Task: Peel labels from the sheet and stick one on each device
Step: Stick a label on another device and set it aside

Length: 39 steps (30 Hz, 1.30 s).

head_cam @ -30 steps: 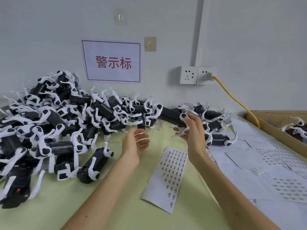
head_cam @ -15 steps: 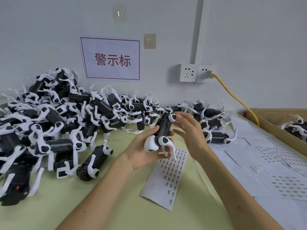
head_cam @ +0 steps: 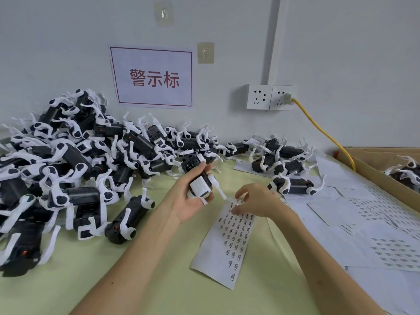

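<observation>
L hand (head_cam: 190, 206) grips one device (head_cam: 199, 186) above table (head_cam: 159, 283); R hand (head_cam: 256, 202) fingertips on label sheet (head_cam: 229, 245) top edge, pinch unclear.

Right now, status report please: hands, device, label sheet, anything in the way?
Left hand holds one device, raised. Right hand at top end of label sheet, pinch unclear. Device pile lies left, clear of the sheet.

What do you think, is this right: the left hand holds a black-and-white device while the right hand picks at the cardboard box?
Not quite. The head view shows the left hand holding a black-and-white device, but the right hand picks at the label sheet, not the cardboard box.
</observation>
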{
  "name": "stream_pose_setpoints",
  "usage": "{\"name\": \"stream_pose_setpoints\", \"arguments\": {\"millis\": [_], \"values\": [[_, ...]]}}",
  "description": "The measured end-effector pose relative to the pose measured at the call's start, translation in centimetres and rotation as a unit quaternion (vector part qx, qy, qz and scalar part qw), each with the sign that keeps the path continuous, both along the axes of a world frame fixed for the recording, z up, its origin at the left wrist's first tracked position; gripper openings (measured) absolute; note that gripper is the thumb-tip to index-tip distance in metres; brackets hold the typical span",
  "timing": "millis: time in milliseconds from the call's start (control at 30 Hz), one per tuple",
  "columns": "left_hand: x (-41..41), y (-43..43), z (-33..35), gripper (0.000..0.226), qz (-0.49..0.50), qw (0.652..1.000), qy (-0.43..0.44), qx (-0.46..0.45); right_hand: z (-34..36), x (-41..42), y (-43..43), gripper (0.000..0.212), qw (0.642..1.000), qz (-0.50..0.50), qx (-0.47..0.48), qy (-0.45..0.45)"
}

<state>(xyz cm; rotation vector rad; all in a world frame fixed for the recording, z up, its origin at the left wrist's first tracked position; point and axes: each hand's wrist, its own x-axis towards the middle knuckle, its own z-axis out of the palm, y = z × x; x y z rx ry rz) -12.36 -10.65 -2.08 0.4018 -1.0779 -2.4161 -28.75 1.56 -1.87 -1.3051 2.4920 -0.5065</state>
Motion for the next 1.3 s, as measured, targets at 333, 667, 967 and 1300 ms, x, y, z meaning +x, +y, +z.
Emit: {"name": "stream_pose_setpoints", "arguments": {"millis": [333, 667, 967, 1300], "values": [[0.1, -0.1, 0.5, 0.022, 0.043, 0.987, -0.091, -0.126, 0.6, 0.5, -0.4, 0.035, 0.969, 0.077, -0.226, -0.067], [0.1, 1.3, 1.1, 0.028, 0.029, 0.982, -0.081, -0.171, 0.4, 0.5, -0.5, 0.025, 0.92, 0.078, -0.384, -0.028], [0.4, 1.1, 1.1, 0.026, -0.005, 0.985, -0.062, -0.162, 0.3, 0.7, -0.5, 0.024, 0.919, 0.083, -0.384, 0.015], [0.8, 1.1, 1.2, 0.036, -0.02, 0.976, -0.065, -0.208, 0.3, 0.3, -0.4, 0.014, 0.91, 0.104, -0.398, 0.053]]}}
